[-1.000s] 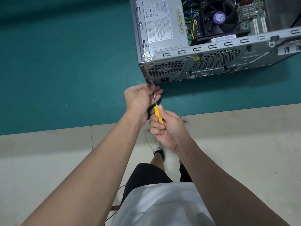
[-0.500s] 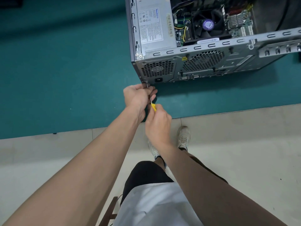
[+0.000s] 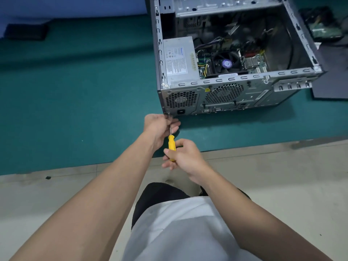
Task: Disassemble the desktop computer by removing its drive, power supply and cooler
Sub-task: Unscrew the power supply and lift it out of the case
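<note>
An open grey computer case (image 3: 226,97) lies on its side on a green mat, rear panel toward me. Inside sit the grey power supply (image 3: 178,61) at the left and the black cooler fan (image 3: 226,63) with a purple centre. My right hand (image 3: 186,157) grips the yellow handle of a screwdriver (image 3: 171,143). Its tip meets the lower left corner of the rear panel, below the power socket. My left hand (image 3: 160,127) curls round the metal shaft close to the tip.
The green mat (image 3: 75,100) ends at a pale floor strip near my body. A dark flat panel (image 3: 331,72) and a removed drive with a green board (image 3: 323,29) lie right of the case. A black object (image 3: 26,32) lies far left.
The view has tilted up, showing more of the case interior. My right hand has turned on the handle, so more of the yellow shows. Both hands stay at the same corner.
</note>
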`<action>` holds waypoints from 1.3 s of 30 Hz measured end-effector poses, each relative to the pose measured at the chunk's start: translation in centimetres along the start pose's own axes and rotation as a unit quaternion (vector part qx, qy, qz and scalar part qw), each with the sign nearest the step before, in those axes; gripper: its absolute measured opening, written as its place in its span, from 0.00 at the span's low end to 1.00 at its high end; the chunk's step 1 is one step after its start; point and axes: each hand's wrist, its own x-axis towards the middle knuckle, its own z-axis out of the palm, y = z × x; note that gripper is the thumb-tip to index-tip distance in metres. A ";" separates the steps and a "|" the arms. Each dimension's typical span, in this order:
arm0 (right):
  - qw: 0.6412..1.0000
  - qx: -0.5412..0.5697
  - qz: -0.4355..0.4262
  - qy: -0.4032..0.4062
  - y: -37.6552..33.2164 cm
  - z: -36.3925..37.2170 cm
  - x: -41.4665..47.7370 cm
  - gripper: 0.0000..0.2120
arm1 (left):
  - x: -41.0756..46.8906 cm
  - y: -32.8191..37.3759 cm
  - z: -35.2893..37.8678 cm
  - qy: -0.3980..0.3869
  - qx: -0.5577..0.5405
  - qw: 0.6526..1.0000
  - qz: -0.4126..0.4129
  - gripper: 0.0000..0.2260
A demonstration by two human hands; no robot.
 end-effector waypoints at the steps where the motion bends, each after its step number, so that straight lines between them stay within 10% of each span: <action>1: 0.997 -0.066 -0.015 0.037 0.0 0.5 0.1 0.06 | 0.1 0.0 -0.1 0.016 0.030 0.999 0.015 0.03; 5: 0.973 -0.190 -0.050 0.118 0.4 1.5 0.0 0.10 | 0.3 0.1 -0.1 0.090 0.125 0.987 0.050 0.08; 12: 0.979 0.173 0.058 -0.088 -0.4 -0.4 -1.0 0.11 | 0.0 0.4 0.0 0.019 -0.010 1.000 0.008 0.06; 19: 0.998 -0.014 0.007 0.066 -0.2 0.4 -0.4 0.14 | -0.1 -0.3 0.4 0.045 0.036 0.998 0.024 0.09; 27: 0.990 0.126 0.048 -0.029 -0.3 -0.5 -0.1 0.11 | -0.1 -0.3 0.1 -0.020 -0.042 0.999 -0.003 0.10; 33: 0.997 0.005 0.020 0.079 0.0 -0.1 0.5 0.12 | 0.4 -1.0 0.9 0.099 0.185 0.976 0.066 0.06; 39: 0.980 0.169 0.086 -0.058 -0.6 -1.2 0.4 0.12 | 0.1 -0.6 0.8 0.002 0.009 1.000 0.010 0.08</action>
